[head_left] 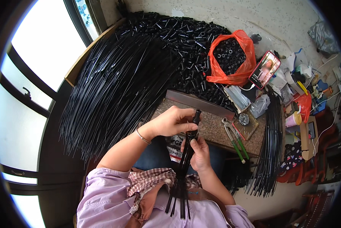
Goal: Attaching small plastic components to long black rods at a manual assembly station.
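Note:
In front of my chest I hold a bundle of thin black rods [184,163], which looks like an umbrella frame, its loose ends hanging toward my lap. A black tubular piece [196,116] tops the bundle. My left hand [175,121], with a bangle at the wrist, is closed with thumb and fingers around that piece. Below it, my right hand [199,152] grips the upper part of the rods, thumb on top. How the rods join the tubular piece is hidden by my fingers.
A large pile of black rods [113,83] lies left, with black tubular parts [170,34] behind. An orange bag [250,51] holds small black parts. Green-handled pliers [235,140] lie on the stone-patterned worktop [216,125], near a phone [265,70] and another rod bundle [271,140].

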`<state>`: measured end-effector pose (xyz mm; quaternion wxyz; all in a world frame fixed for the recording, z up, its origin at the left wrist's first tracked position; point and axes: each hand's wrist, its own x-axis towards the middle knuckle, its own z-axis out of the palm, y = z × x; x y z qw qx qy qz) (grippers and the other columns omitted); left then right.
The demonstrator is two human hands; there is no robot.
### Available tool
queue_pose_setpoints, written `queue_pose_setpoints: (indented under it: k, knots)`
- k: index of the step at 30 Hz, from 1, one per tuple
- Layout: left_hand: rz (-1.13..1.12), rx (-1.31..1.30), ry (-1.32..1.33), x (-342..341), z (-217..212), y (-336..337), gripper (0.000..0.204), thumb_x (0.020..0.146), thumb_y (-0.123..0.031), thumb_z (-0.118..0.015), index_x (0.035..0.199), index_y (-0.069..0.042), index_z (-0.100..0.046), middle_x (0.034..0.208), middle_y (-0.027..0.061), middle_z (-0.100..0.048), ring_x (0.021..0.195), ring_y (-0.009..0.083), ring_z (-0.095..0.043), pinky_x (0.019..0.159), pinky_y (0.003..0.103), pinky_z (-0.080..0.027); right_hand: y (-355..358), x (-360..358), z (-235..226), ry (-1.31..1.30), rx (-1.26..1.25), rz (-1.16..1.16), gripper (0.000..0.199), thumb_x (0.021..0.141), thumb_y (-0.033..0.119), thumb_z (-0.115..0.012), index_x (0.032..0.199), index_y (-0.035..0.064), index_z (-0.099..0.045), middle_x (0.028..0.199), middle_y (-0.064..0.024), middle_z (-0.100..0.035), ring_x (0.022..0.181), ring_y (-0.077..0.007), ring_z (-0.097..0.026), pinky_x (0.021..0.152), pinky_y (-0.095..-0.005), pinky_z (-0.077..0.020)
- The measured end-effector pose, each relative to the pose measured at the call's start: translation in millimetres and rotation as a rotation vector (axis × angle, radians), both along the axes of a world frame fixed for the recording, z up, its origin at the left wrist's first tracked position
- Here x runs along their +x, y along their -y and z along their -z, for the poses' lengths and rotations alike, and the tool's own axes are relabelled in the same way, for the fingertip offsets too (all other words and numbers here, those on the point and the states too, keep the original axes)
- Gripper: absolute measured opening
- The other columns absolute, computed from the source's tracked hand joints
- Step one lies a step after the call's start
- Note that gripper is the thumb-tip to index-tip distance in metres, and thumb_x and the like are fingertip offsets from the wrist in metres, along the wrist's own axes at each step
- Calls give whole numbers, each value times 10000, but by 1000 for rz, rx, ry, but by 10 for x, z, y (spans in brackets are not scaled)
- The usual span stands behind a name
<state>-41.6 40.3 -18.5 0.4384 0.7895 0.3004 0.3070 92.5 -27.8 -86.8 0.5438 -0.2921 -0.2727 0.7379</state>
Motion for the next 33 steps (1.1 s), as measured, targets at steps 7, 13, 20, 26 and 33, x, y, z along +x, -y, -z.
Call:
queue_pose_setpoints:
  k: [7,13,20,26,33]
  knots:
    - [-143,-25,34,16,230,76,224,649,-156,-585,614,5,-432,438,69,-418,396,139,-427,400,252,-339,-7,3,64,-80,-30,-19,118,725,146,-516,724,75,-422,685,-74,-526,587,-125,-507,545,-227,-425]
    - [-209,-159,126,3,146,237,153,681,-135,-575,705,-10,-489,601,-2,-502,532,30,-441,447,170,-361,45,13,76,-87,-9,-67,127,720,146,-525,696,78,-420,705,-70,-535,593,-127,-511,556,-230,-427]
    - [-64,-342,430,45,233,385,360,577,-177,-661,826,13,-485,755,60,-502,659,145,-492,590,245,-406,14,95,99,-54,70,-5,136,722,141,-518,802,56,-450,738,-64,-525,636,-130,-508,585,-245,-423]
    - [-208,-128,229,141,173,454,307,537,-98,-661,782,-9,-500,747,74,-524,712,184,-487,790,316,-320,59,176,58,-15,112,-78,165,730,170,-503,844,62,-456,718,-53,-503,622,-147,-488,563,-258,-406]
    - [-160,293,409,270,465,395,240,574,-38,-641,763,16,-504,762,65,-451,552,103,-504,407,184,-438,82,262,68,-13,137,-88,178,739,194,-484,880,89,-452,689,-66,-489,610,-169,-477,540,-273,-390]
